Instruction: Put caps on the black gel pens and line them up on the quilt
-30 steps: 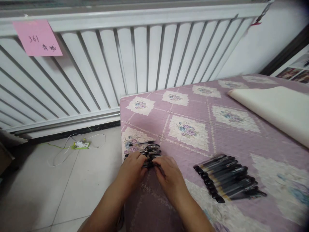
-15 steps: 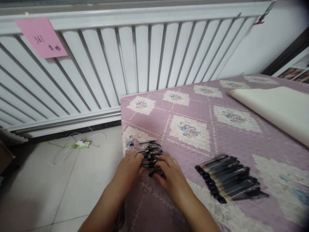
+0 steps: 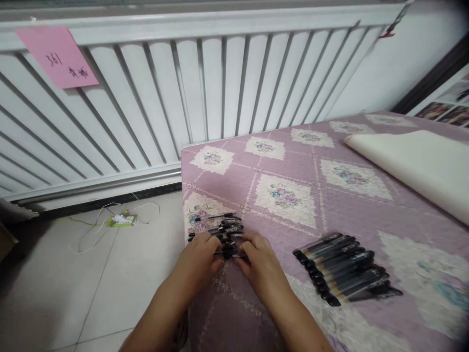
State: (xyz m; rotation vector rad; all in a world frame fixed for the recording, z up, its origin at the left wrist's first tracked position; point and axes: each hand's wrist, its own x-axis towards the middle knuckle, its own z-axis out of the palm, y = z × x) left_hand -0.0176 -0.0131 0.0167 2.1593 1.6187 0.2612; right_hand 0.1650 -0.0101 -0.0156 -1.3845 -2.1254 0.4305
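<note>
Left hand (image 3: 201, 255): fingers pinching pen (image 3: 227, 253) at left end. Loose pens (image 3: 231, 225) at 12 o'clock. Right hand (image 3: 259, 256): pinching other end, likely for steadiness. Row (image 3: 348, 266) at 3 o'clock, black ends lined up, apparently for order.

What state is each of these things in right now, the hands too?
Left hand: fingers bent, at the left pens; grip partly hidden
Right hand: fingers bent, at the same pens
Left pens: bunched, partly covered by the hands
Right pens: lying side by side
Pink note: hanging tilted, written on
Floral cover: spread out
Power strip: on the floor, power unclear
</note>
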